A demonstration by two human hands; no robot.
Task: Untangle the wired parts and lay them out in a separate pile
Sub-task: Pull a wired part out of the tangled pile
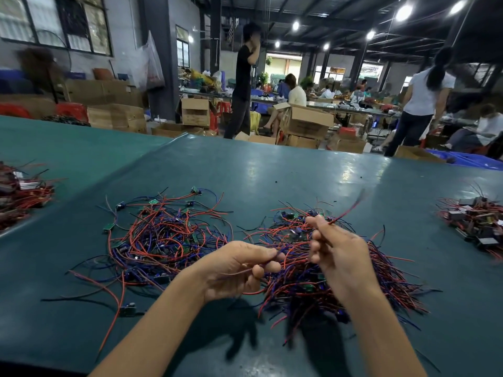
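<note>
"Nearest us, the left hand (239, 268) has its grip pinched on a few thin strands (284, 263). The right hand (337, 254) has its grip clamped on one red wire (351, 210) that pokes up past the fingers, blurred at the tip."

"And the stuff they're sorting?"

"The tangled heap (340, 284) lies on the bench (272, 172), right under both hands. A looser pile (168, 235) sits just to its left, wires fanned out with small green boards (109, 226) at the ends."

"How do you reckon it handles?"

"Light and limp, I'd say. The wires flop and loop round each other, and the coating looks smooth enough to slide through the fingers. A hard yank would likely pull a knot tighter or strain the joint where wire meets board. I'd take hold close to the board and draw the part out slowly, the other hand pinning the heap down."

"Anything farther off?"

"Two more heaps, well apart: one at the far left (21, 197), one at the far right (473, 221), with dark boxy parts in them. Beyond the bench there are cartons (304, 118) and people at other tables."
</note>
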